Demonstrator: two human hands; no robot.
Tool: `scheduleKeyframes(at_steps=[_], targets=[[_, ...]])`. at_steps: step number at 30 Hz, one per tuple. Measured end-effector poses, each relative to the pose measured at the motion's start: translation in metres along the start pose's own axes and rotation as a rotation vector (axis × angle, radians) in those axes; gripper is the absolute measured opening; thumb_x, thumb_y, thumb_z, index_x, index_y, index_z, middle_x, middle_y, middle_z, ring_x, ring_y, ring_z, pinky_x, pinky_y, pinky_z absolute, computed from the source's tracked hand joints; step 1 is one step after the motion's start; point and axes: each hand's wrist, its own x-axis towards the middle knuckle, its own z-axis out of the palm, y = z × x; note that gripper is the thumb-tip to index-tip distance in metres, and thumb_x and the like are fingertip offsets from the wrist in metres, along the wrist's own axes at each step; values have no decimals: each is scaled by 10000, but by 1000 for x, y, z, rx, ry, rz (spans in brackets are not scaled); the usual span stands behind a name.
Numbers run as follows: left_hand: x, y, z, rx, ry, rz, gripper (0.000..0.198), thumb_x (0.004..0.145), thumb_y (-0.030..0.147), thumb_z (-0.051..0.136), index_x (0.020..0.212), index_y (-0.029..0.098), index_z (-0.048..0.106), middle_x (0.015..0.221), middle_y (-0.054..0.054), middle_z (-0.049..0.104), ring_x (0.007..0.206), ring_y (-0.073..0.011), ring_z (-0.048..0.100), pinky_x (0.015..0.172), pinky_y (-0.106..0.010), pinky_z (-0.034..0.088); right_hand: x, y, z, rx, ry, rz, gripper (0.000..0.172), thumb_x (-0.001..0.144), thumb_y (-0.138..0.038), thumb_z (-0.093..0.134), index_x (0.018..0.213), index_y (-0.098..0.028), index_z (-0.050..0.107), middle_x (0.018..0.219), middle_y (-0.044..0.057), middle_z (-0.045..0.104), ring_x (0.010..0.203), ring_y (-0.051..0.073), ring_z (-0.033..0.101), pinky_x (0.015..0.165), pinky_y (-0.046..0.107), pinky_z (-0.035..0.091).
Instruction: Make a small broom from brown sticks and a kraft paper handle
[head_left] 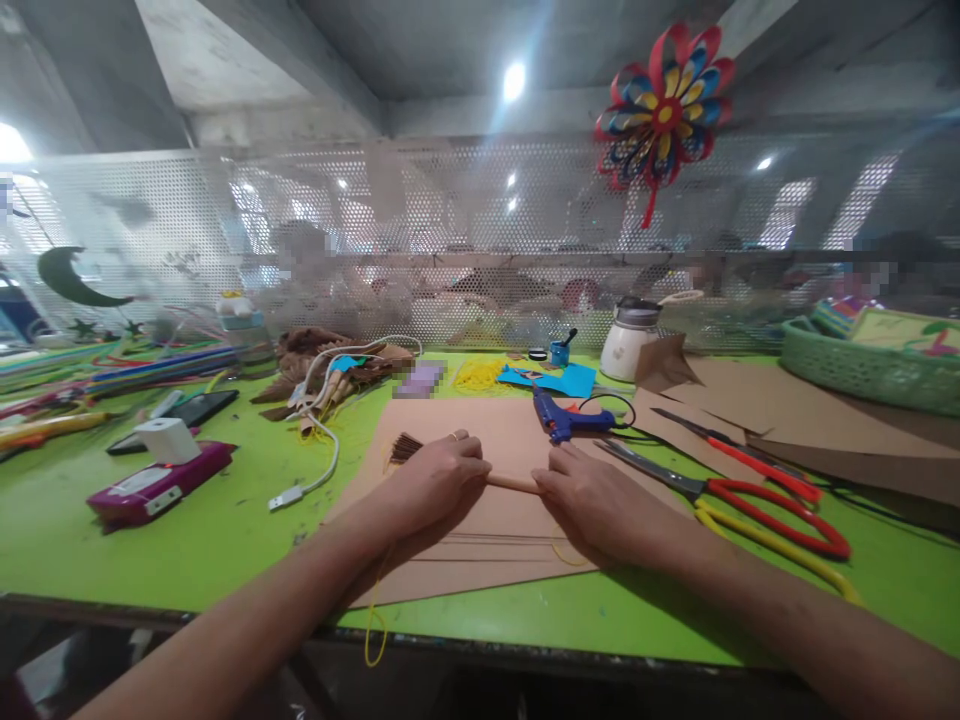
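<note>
A thin rolled stick of brown paper (514, 483) spans the gap between my hands, over brown paper sheets (480, 575). My left hand (442, 478) is closed round its left end, with a ring on one finger. Dark brown fringed strips (406, 448) stick out beyond that hand. My right hand (581, 492) pinches the stick's right end. Just behind my right hand lies a blue glue gun (566, 418). Yellow string (375, 635) hangs over the table's front edge.
Large scissors (780, 520) and a red-handled pair (765, 455) lie right. Behind are blue paper (574, 380), a white jar (628, 345) and a green basket (870, 365). Left are a cable (334, 455), a purple box (161, 485) and a phone (206, 408).
</note>
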Motion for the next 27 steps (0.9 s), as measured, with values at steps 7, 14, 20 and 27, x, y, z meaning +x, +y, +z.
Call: scheduleKeyframes(at_steps=[7, 14, 20, 27], targets=[[1, 3, 2, -2, 0, -21, 241, 880, 152, 418, 741, 165, 614, 763, -36, 564, 718, -145, 460, 667, -278, 362, -2, 4, -1, -49, -27, -2, 225, 859, -154, 428, 687, -151, 573, 759, 74, 550, 732, 179, 441, 647, 327, 282], [1, -1, 11, 25, 32, -46, 217, 878, 172, 433, 748, 171, 607, 773, -33, 551, 738, -150, 452, 675, -286, 361, 0, 3, -3, -91, -33, 4, 240, 859, -178, 421, 686, -151, 584, 762, 80, 559, 735, 183, 446, 654, 328, 276], [0, -6, 13, 72, 33, 1, 229, 888, 163, 403, 770, 181, 600, 749, -28, 534, 704, -145, 445, 631, -279, 349, -5, 10, -15, -7, -79, 17, 249, 868, -203, 421, 677, -165, 577, 771, 64, 549, 701, 159, 457, 599, 295, 270], [0, -9, 11, 93, 10, 21, 225, 880, 182, 422, 799, 186, 631, 785, -42, 526, 744, -155, 443, 660, -293, 351, -6, 14, -21, 70, -127, 8, 255, 868, -182, 441, 666, -147, 593, 772, 75, 565, 688, 146, 478, 587, 274, 277]])
